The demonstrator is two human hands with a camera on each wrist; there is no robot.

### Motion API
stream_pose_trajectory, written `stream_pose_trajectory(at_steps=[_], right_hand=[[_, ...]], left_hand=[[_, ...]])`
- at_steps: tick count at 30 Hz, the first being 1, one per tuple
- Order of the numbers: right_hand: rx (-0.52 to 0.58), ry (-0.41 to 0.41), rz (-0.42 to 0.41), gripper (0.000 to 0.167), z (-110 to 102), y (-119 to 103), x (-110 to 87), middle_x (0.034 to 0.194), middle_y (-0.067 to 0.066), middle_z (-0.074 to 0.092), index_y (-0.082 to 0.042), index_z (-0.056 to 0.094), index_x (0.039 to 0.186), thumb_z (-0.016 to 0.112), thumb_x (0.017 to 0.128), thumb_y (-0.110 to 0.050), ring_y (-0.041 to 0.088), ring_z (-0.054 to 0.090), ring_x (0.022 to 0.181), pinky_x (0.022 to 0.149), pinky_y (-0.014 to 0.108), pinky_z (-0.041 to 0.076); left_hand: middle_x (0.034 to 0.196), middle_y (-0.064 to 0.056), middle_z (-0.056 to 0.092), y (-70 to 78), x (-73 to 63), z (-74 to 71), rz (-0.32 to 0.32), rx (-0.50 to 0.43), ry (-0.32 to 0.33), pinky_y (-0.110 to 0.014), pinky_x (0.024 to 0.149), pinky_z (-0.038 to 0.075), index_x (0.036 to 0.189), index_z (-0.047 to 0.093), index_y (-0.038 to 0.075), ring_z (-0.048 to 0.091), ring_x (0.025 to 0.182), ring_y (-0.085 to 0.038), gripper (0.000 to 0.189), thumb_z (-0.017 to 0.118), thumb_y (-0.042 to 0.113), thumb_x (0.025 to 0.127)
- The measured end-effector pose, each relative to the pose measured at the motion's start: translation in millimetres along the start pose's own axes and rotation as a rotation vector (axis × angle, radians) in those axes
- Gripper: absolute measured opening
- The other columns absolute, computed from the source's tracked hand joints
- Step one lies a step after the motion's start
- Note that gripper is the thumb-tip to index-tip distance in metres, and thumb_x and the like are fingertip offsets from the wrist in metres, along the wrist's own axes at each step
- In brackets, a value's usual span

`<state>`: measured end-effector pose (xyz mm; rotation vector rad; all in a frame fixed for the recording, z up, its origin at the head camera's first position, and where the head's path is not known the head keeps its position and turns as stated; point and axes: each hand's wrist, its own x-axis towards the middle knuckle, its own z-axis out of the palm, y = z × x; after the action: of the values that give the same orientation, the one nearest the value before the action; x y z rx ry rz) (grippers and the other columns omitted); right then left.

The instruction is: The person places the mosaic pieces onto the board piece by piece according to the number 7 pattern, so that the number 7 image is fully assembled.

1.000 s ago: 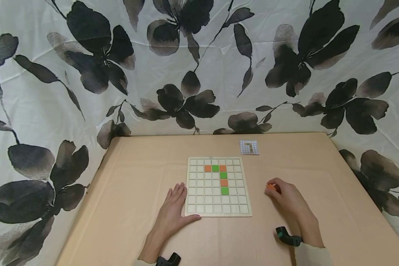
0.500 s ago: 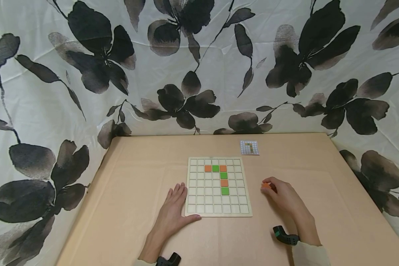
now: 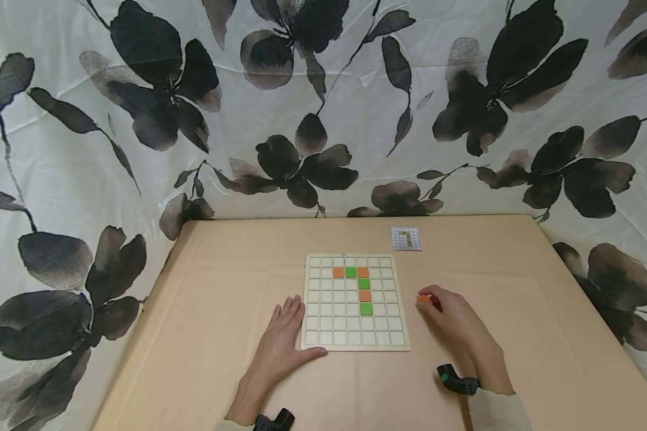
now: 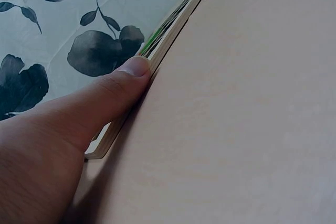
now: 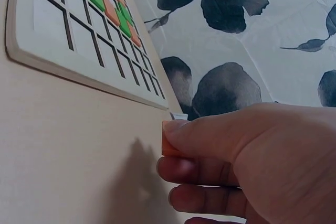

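Observation:
A pale grid board (image 3: 327, 324) lies on the table, with orange and green square tiles in a row near its top and in a column running down from the row's right end. My left hand (image 3: 280, 344) rests at the board's left side, fingers straight; in the left wrist view its thumb (image 4: 118, 85) touches the front edge. To the right of the board and apart from it, my right hand (image 3: 455, 314) pinches an orange square tile (image 5: 169, 142) between thumb and fingers. The tile's far part is hidden by the thumb.
Behind the board's right corner lies a small printed card (image 3: 406, 239) showing a grid pattern. The wooden table (image 3: 221, 257) ends at a floral cloth (image 3: 323, 90) at the back and sides. Dark bands with wrist cameras (image 3: 457, 380) sit on both wrists.
My right hand has moved left toward the board, carrying the orange square tile. My left hand and the tiles on the board hold their places.

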<state>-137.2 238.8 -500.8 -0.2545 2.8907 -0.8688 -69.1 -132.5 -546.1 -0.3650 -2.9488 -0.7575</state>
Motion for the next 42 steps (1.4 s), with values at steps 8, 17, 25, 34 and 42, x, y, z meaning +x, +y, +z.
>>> stream_pose_trajectory(at_steps=[8,17,25,34,42], right_hand=[[0.002,-0.007,-0.007,0.03,1,-5,4.2,0.098,0.007,0.068,-0.004,0.066,0.12,0.069,0.096,-0.021,0.019,0.056,0.084,0.073,0.03,0.054],[0.018,-0.029,-0.023,0.031,6,-13,10.2,0.098,0.008,0.068,-0.005,0.065,0.121,0.07,0.094,-0.019,0.02,0.056,0.084,0.072,0.027,0.053],[0.017,-0.038,-0.041,0.031,8,-19,13.9,0.096,0.004,0.066,-0.008,0.065,0.123,0.068,0.096,-0.022,0.019,0.055,0.084,0.072,0.026,0.052],[0.035,-0.034,-0.057,0.029,10,-26,18.1,0.091,0.003,0.064,-0.006,0.065,0.122,0.067,0.096,-0.02,0.017,0.054,0.081,0.068,0.024,0.049],[0.036,-0.05,-0.062,0.029,13,-30,19.7,0.09,0.002,0.064,-0.006,0.065,0.122,0.067,0.096,-0.017,0.016,0.054,0.08,0.066,0.024,0.049]], left_hand=[[0.162,-0.015,0.034,-0.5,-0.1,0.6,0.001,0.002,0.006,-0.043,0.131,0.016,0.152,0.041,0.001,0.025,0.154,-0.03,0.112,0.071,0.075,0.073],[0.162,-0.015,0.034,-0.5,-0.2,1.0,0.003,-0.004,0.008,-0.043,0.131,0.016,0.151,0.041,0.001,0.026,0.154,-0.03,0.111,0.071,0.074,0.073],[0.162,-0.015,0.035,0.8,0.5,0.2,0.001,-0.007,0.008,-0.043,0.131,0.016,0.151,0.041,0.002,0.026,0.154,-0.03,0.111,0.071,0.074,0.072],[0.162,-0.015,0.034,0.3,0.8,0.5,-0.001,-0.016,0.001,-0.043,0.131,0.015,0.152,0.041,0.002,0.025,0.154,-0.03,0.111,0.072,0.074,0.073],[0.163,-0.013,0.033,0.0,0.7,0.6,-0.021,-0.025,-0.012,-0.041,0.132,0.014,0.152,0.04,0.003,0.023,0.155,-0.029,0.112,0.071,0.075,0.072]])
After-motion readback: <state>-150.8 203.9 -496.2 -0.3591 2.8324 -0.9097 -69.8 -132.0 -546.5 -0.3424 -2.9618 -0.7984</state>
